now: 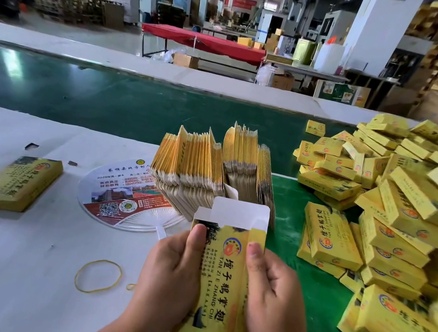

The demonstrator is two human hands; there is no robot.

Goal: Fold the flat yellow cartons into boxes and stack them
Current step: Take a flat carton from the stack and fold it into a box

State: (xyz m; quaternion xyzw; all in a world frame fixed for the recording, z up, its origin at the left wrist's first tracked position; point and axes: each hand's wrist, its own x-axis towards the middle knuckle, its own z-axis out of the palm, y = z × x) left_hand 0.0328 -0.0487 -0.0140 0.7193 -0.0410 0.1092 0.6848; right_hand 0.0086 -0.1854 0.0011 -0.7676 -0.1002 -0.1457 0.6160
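Filling the right of the frame, a heap of boxes (pixel 396 214) is piled on the worktop (pixel 5 260); flat cartons (pixel 211 170) are stacked at centre. One carton (pixel 218 280) is gripped lower centre, left hand (pixel 172 272) and right hand (pixel 270 298) pinching its long edges, its long axis pointing away, flaps unfolded.

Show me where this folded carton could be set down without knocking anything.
Bare white table lies left of the rubber band, below the lone box. Green surface right of the right hand is a narrow free strip. Crowded: the heap of boxes and the flat cartons ahead.
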